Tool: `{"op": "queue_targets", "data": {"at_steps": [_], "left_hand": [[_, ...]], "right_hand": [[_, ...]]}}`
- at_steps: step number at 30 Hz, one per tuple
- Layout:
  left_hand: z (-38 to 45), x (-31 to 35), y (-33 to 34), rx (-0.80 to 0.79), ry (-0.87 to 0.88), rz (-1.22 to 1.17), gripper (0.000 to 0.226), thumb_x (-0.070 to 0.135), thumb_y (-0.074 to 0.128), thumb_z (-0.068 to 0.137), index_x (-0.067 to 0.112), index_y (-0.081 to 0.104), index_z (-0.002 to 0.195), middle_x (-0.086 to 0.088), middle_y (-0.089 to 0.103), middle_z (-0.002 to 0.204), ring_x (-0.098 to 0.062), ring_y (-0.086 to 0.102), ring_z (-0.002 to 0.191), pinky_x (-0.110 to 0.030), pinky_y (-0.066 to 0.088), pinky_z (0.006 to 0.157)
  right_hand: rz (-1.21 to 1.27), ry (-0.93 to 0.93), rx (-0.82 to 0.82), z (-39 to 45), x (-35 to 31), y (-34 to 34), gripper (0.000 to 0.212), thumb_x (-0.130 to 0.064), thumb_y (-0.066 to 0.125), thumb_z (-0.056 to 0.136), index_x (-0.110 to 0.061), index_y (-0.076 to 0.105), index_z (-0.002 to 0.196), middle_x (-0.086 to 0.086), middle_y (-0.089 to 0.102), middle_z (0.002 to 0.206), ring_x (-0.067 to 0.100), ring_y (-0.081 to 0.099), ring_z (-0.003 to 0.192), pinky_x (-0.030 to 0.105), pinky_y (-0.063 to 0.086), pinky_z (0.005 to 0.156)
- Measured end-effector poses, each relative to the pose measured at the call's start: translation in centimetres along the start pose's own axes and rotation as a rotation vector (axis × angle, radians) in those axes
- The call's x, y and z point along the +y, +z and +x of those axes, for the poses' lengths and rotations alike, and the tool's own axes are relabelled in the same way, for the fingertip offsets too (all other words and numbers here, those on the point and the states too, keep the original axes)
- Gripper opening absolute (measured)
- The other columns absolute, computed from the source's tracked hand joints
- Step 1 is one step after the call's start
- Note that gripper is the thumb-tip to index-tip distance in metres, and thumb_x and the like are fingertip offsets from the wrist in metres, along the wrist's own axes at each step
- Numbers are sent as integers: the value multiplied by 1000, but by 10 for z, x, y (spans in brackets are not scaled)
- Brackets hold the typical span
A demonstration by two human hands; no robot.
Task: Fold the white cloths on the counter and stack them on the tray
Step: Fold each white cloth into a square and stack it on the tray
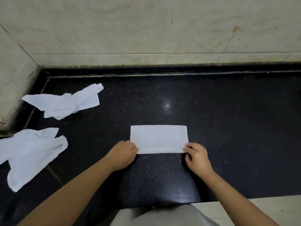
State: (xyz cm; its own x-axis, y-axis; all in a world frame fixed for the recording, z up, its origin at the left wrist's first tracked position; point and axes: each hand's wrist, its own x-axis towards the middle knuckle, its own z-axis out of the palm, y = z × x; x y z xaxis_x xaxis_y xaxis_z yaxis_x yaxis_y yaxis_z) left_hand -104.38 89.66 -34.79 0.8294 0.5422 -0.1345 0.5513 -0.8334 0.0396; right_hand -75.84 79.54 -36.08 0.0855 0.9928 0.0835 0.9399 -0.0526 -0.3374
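While the folded cloth point(159, 139) lies flat as a neat rectangle on the black counter point(228, 128), both hands meet it at its near edge, one at each near corner. The left hand point(122, 155) sits at the near left corner with its fingers curled, pinching that corner of the cloth between fingertips and thumb. The right hand point(197, 158) is at the near right corner, its fingers likewise curled and pinching the cloth's edge there. The rest of the cloth stretches away from the hands toward the tiled wall point(146, 30), with a narrow lower layer showing along the near side. Well apart to the left lie two loose cloths: a crumpled cloth point(65, 101) near the far left corner of the counter, and a second rumpled cloth point(31, 152) nearer the person, just left of the left forearm.
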Motion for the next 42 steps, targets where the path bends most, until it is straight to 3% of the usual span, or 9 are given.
{"op": "queue_targets", "data": {"at_steps": [3,6,9,12,17,27,30,35,42], "left_hand": [[12,-3,-8,161,-89,-40,32,29,41,78,13,69,77,0,68,76,-17,65,64,-23,53,52],[36,3,-13,222,-310,-90,34,21,67,77,0,66,104,-17,68,107,-32,67,99,-38,57,77],[53,16,-8,24,-432,-185,63,33,48,94,0,27,143,-18,21,153,-30,16,143,-41,17,116],[58,22,5,-117,-513,-195,67,45,24,99,6,-1,148,-10,-9,157,-23,-11,145,-38,-6,117],[57,21,12,-146,-519,-220,68,46,20,98,6,-6,147,-10,-13,156,-22,-15,144,-37,-11,116],[31,3,0,72,-559,-361,61,37,25,100,7,2,148,-7,-5,157,-18,-10,145,-31,-11,115],[0,-14,5,152,-648,-353,60,34,32,99,6,11,147,-9,4,157,-20,-2,145,-32,-7,115],[-41,-27,24,-32,-703,-295,60,39,25,99,6,10,148,-9,2,157,-20,-2,146,-37,-2,118],[-45,-25,28,3,-684,-306,61,39,24,100,6,7,148,-8,-1,158,-19,-5,145,-35,-4,118]], "right_hand": [[74,268,77,11,-16,-13,20,-1,70,73,0,70,94,15,67,98,37,61,92,44,47,82],[-13,595,-106,23,-29,-14,32,-28,54,89,-5,59,111,12,58,115,30,50,108,40,41,89],[-51,713,-207,31,-35,-10,32,-30,50,88,-4,57,107,13,59,111,29,54,104,38,44,87],[-8,798,-241,36,-36,-6,28,-28,50,90,-3,57,100,13,61,106,29,57,98,36,45,83],[93,879,-251,43,-39,-4,11,-18,49,86,-7,51,82,11,60,94,27,57,87,32,43,72],[601,490,266,59,-115,-30,11,0,55,83,-12,53,83,-2,52,73,11,46,66,8,37,57],[570,288,211,59,-149,-7,16,0,57,83,-3,61,98,0,57,90,12,52,79,5,37,68],[258,-45,-71,36,-162,55,26,9,63,70,1,67,95,14,70,87,31,65,80,30,50,76],[192,-85,-8,34,-158,60,19,-2,55,77,2,70,88,13,72,84,31,66,79,23,37,83]]}}
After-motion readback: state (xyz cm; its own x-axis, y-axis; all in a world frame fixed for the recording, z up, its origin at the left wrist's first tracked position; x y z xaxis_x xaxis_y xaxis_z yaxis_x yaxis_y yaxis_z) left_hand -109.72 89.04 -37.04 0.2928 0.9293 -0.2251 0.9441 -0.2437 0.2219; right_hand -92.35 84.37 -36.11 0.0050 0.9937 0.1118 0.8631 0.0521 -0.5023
